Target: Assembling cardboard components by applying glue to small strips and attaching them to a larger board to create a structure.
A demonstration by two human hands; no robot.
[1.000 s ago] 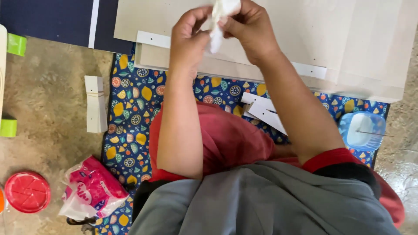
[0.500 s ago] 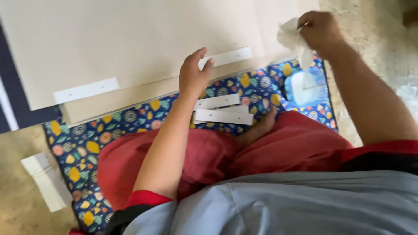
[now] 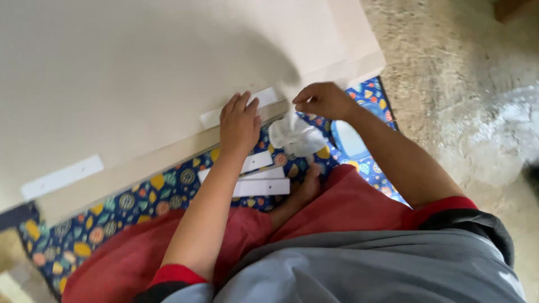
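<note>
Fingers of left hand (image 3: 238, 120) flat, pressing white strip (image 3: 238, 109) onto the board edge; right hand (image 3: 323, 101) pinching crumpled white paper (image 3: 295, 134).

Judged partway: two strips lie stuck along the edge of the large beige board (image 3: 140, 67), the second (image 3: 62, 177) further left. Three loose strips (image 3: 261, 185) wait on the patterned mat (image 3: 140, 202), just below the left wrist, not yet applied.

A speckled concrete floor (image 3: 460, 84) carries a patterned blue mat (image 3: 140, 205); beige cardboard sheets (image 3: 140, 73) lie under the left fingers (image 3: 238, 106), white paper strips (image 3: 261, 185) just below them.
</note>
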